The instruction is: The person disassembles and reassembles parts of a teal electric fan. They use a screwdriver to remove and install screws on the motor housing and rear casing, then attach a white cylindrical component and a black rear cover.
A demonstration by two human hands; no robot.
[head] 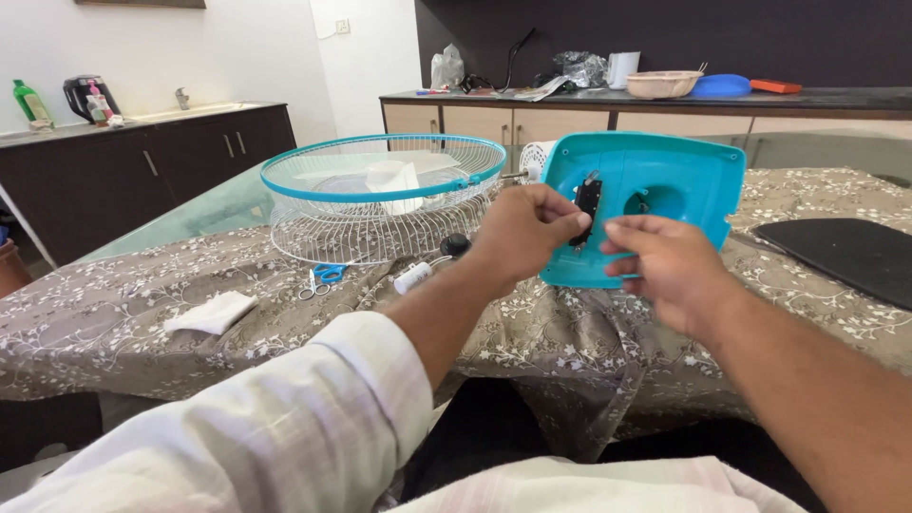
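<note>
At far left of the cloth-covered table [142,332] lies a folded white cloth [211,312], flat on the patterned covering. To its right, blue-handled scissors [323,278] rest just in front of a fan guard [380,195], a wire cage with a teal rim, which stands on the table with a white piece visible inside it. A small white cylindrical capacitor [412,277] and a black knob [455,245] lie close together between the cage and the person's forearm.

The left hand [521,233] is raised above the table edge, fingers curled narrow, thumb and forefinger pinching a small black switch part [587,204] set against the inner face of a teal plastic fan housing [665,190]. The housing is held upright above the table, its hollow side facing the camera, with a round opening at centre.

The right hand [665,266] grips the housing's lower edge, fingers closed around it, fingertips nearly meeting those of the left hand at the black part.

At far right, a dark flat mat [845,256] lies on the cloth, well apart from the hands.
</note>
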